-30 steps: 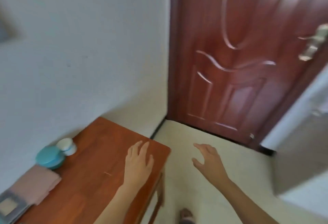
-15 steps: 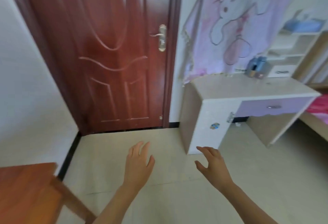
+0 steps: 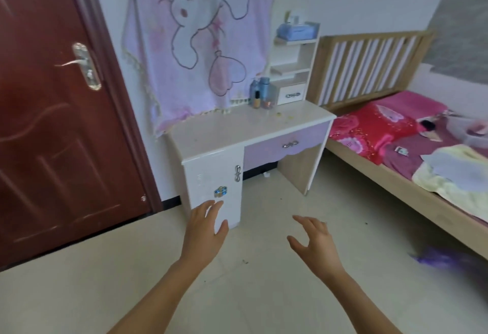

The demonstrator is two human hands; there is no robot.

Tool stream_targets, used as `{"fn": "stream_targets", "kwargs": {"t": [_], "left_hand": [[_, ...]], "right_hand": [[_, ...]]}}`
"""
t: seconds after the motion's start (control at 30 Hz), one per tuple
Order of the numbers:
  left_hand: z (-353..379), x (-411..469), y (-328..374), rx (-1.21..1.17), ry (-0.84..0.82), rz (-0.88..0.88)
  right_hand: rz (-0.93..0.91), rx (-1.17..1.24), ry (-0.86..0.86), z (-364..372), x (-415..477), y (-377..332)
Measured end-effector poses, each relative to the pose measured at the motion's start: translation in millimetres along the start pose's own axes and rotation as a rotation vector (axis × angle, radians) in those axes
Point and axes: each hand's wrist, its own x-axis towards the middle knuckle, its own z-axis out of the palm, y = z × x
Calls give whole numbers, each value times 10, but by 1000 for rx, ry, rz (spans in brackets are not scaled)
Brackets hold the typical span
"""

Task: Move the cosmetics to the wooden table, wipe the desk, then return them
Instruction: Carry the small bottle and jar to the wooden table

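Cosmetics stand clustered at the desk's back edge, awaiting collection. Left hand and right hand hover spread and empty, short of the desk.

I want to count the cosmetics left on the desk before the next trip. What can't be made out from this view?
- Cosmetics at the desk's back right corner: small and overlapping, exact count unclear in the head view.
- Small specks on the desk top: too small to identify.
- Drawer contents: hidden by its closed front.
- Wooden table: outside the frame.
- Left hand and right hand: both open, empty.
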Motion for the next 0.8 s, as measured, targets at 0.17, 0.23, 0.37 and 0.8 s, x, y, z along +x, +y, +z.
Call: {"fn": "stream_targets", "kwargs": {"t": [0.17, 0.23, 0.37, 0.8], "left_hand": [[107, 617, -115, 1, 38, 13], [171, 964, -171, -19, 55, -2], [325, 1654, -258, -97, 63, -17], [865, 3176, -971, -120, -54, -145]], "right_hand": [[-4, -50, -20, 33, 441, 211], [-6, -71, 16, -6, 744, 272], [7, -100, 46, -44, 1444, 312], [109, -143, -99, 513, 3062, 547]]}}
